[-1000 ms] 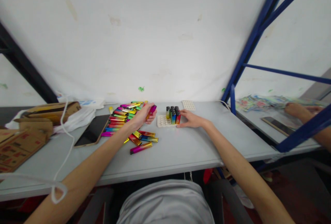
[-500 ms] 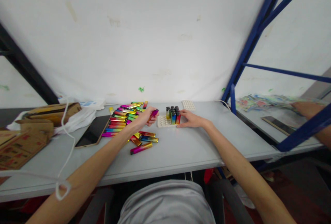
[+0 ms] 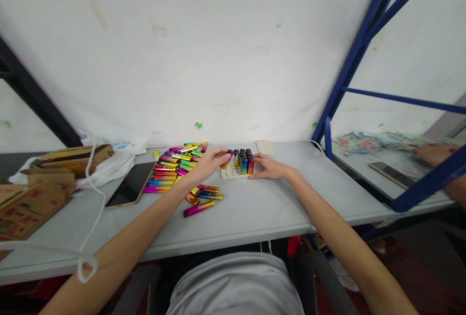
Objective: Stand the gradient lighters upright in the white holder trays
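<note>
**Bringing a lighter to the tray**

On the grey table (image 3: 255,213), a pile of coloured lighters (image 3: 169,169) lies left of the white tray (image 3: 228,173), where a block of lighters (image 3: 243,160) stands upright. The right hand (image 3: 267,167), loose and empty, rests against the tray's right edge. The left hand (image 3: 209,163) pinches one lighter (image 3: 227,158) beside the block. Seating it likely needs it upright over a free socket.

Left hand (image 3: 209,163) pinches an iridescent stick (image 3: 227,158) at the 9 o'clock edge of the white tray (image 3: 228,174), right hand (image 3: 268,168) rests against its 3 o'clock side, upright sticks (image 3: 244,160) stand in it, and a loose pile (image 3: 170,169) lies at 9 o'clock on the grey table (image 3: 255,208).
</note>
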A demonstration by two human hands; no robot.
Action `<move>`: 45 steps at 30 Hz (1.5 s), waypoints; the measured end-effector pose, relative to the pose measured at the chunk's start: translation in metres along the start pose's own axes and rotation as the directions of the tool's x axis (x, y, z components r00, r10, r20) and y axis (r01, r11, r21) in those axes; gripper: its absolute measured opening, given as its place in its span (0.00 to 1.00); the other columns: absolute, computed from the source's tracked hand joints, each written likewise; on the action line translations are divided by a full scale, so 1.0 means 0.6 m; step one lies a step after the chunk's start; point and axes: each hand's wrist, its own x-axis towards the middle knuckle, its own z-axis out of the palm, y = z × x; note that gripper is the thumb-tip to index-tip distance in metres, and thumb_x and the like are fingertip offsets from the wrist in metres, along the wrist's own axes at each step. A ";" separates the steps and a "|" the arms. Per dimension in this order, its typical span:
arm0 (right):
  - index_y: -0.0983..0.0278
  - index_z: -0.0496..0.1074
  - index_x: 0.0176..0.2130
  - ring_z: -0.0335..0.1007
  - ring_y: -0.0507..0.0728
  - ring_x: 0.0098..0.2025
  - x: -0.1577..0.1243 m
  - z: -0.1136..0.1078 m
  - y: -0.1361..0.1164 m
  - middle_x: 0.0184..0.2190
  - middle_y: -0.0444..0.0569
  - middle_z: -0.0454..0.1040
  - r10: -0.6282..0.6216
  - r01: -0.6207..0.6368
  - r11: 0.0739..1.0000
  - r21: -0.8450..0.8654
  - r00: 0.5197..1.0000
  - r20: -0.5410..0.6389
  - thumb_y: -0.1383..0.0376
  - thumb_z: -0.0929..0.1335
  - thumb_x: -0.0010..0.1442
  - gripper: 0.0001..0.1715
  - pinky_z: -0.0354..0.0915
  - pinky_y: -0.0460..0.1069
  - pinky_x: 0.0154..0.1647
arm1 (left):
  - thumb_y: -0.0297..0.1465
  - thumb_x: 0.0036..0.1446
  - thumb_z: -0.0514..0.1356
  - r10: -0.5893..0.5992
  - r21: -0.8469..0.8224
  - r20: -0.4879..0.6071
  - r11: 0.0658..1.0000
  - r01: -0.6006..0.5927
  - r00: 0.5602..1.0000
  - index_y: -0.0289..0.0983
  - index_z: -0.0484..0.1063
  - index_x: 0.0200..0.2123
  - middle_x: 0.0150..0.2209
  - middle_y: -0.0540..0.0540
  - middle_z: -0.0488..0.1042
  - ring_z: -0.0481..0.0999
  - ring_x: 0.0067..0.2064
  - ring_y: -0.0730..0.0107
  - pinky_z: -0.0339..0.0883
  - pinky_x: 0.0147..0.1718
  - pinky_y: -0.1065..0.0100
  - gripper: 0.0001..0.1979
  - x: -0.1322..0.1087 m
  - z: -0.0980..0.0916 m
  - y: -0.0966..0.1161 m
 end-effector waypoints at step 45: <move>0.67 0.70 0.62 0.65 0.68 0.64 -0.001 -0.003 -0.002 0.63 0.62 0.67 -0.007 0.007 1.000 -0.013 1.000 0.020 0.38 0.71 0.59 0.46 0.60 0.62 0.70 | 0.39 0.40 0.74 -0.255 0.521 0.485 0.852 -0.042 0.836 0.42 0.84 0.27 0.25 0.48 0.79 0.75 0.27 0.65 0.61 0.24 0.71 0.10 -0.025 -0.124 0.032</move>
